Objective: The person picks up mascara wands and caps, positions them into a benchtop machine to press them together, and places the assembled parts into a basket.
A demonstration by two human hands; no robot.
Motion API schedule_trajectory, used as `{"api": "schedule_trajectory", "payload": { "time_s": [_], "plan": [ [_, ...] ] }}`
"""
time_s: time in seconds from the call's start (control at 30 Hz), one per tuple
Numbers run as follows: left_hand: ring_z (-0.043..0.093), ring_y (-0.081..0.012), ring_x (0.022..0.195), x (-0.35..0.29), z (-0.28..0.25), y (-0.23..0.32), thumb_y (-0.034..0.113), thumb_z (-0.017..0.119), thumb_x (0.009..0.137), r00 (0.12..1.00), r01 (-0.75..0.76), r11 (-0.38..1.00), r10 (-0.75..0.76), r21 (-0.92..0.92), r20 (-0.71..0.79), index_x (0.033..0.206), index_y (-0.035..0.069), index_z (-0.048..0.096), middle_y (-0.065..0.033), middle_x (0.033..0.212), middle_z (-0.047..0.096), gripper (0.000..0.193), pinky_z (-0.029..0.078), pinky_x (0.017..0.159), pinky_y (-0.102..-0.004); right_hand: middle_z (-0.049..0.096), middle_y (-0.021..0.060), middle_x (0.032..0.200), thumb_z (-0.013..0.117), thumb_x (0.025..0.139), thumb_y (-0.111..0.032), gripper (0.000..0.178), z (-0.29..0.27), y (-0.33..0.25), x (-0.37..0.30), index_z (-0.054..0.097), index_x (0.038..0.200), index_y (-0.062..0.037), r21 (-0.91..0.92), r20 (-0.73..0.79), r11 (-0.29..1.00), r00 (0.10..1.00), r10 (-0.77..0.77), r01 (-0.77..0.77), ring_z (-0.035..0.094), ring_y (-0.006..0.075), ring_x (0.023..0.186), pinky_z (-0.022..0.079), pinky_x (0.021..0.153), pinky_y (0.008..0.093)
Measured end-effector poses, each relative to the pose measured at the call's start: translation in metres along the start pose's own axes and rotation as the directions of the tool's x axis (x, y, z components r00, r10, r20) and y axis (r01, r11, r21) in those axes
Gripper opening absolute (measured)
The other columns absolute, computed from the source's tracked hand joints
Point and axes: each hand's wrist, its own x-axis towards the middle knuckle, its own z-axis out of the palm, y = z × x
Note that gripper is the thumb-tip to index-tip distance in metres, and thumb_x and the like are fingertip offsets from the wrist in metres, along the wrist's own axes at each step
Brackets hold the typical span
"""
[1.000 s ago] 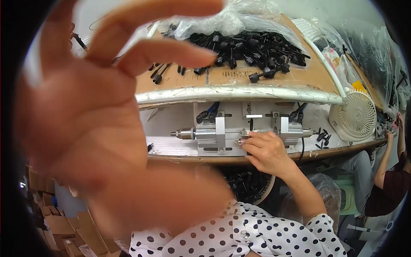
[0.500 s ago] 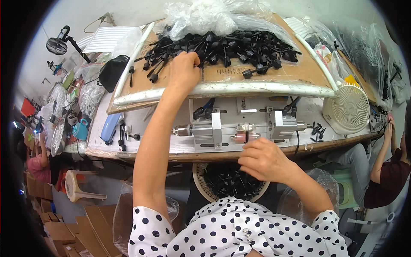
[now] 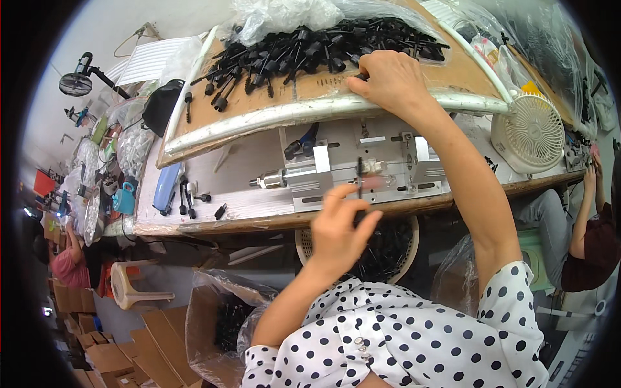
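Observation:
My right hand (image 3: 393,81) is at the front of a heap of black mascara wands (image 3: 297,55) on the raised cardboard board. Its thumb and fingers pinch a dark wand end (image 3: 362,76). Lower down, my left hand (image 3: 339,226), blurred by motion, is in front of a metal clamping fixture (image 3: 310,178). A wand (image 3: 359,176) stands upright from its fingers, bristles up; the grip is partly smeared. Behind that wand sits the fixture's middle, with a clear and pinkish part (image 3: 381,181).
A wicker basket (image 3: 414,249) of black pieces is below the table edge. Several loose wands lie beside a blue holder (image 3: 167,187) on the left. A white fan (image 3: 533,132) stands right. A plastic-lined box (image 3: 200,310) sits lower left. Other people work at both sides.
My left hand has come back from the heap to the fixture's front. My right hand has gone from the fixture up to the heap. The view has shifted somewhat.

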Motion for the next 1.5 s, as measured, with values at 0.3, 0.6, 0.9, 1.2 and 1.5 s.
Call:
{"api": "schedule_trajectory", "payload": {
  "time_s": [0.3,0.6,0.9,1.2,1.5],
  "plan": [
    [0.064,-0.0295,0.082,0.003,0.057,-0.031,0.000,0.071,0.072,0.996,-0.031,0.997,0.024,0.076,0.082,0.090,-0.001,0.059,-0.0163,0.110,0.058,0.022,0.053,0.064,-0.0334,0.063,0.0083,0.071,0.071,0.073,-0.021,0.023,-0.040,0.008,-0.071,0.067,0.081,-0.0003,0.655,-0.230,0.749,0.970,0.075,0.097,0.058,0.0157,0.061,0.045,0.056,0.0270],
    [0.064,-0.0292,0.081,0.006,0.060,-0.024,0.001,0.070,0.073,1.000,0.006,0.995,-0.007,0.095,0.008,0.092,-0.001,0.057,-0.0153,0.112,0.057,0.023,0.053,0.059,-0.0316,0.058,0.0066,0.079,0.066,0.073,-0.013,0.024,-0.058,0.021,-0.124,0.064,0.092,0.0016,0.758,-0.194,0.642,0.980,0.052,0.116,0.051,0.0150,0.071,0.041,0.064,0.0256],
    [0.061,-0.0192,0.067,0.020,-0.024,-0.002,0.010,0.073,0.072,0.845,0.212,0.963,-0.094,-0.168,0.526,0.081,0.003,0.064,-0.0097,0.091,0.062,0.014,0.050,0.060,-0.0292,0.062,0.0075,0.080,0.076,0.063,-0.014,0.030,-0.034,0.007,-0.158,0.064,0.088,-0.0034,0.590,-0.127,0.713,0.915,-0.382,0.379,0.060,0.0261,0.086,0.049,0.071,0.0361],
    [0.056,-0.0285,0.086,0.193,-0.053,-0.102,0.003,0.060,0.077,0.957,-0.273,0.795,0.280,0.541,0.072,0.094,0.002,0.063,-0.0135,0.093,0.061,0.017,0.046,0.077,-0.0354,0.064,0.0072,0.089,0.070,0.069,-0.013,0.024,0.027,-0.004,-0.144,0.062,0.089,-0.0026,0.292,-0.055,0.794,0.839,-0.542,0.532,0.057,0.0224,0.098,0.045,0.081,0.0334],
    [0.061,-0.0318,0.080,0.209,-0.074,-0.099,0.005,0.064,0.072,0.990,-0.042,0.843,-0.037,0.536,0.135,0.091,0.003,0.067,-0.0151,0.087,0.063,0.019,0.048,0.075,-0.0385,0.063,0.0041,0.085,0.070,0.069,-0.016,0.026,0.021,-0.009,-0.143,0.063,0.092,-0.0068,0.241,0.072,0.837,0.851,-0.520,0.491,0.060,0.0200,0.098,0.045,0.081,0.0335]
  ]
}}
